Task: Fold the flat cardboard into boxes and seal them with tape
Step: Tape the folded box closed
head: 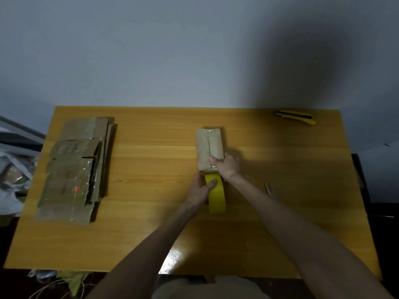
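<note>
Counter [151, 169] of wood. Flat cardboard stack [75, 169] lies at its left side. Folded box [209, 145] sits at centre, seam up. Yellow tape roll [217, 197] stands just beside the box's near end, with the left grip [199, 188] curled round it. Right grip [226, 166] clasps the box's near end, thumb on top.

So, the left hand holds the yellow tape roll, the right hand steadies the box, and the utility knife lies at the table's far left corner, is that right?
Not quite: the head view shows the utility knife at the table's far right corner. The left hand does hold the yellow tape roll, and the right hand steadies the box.
</note>
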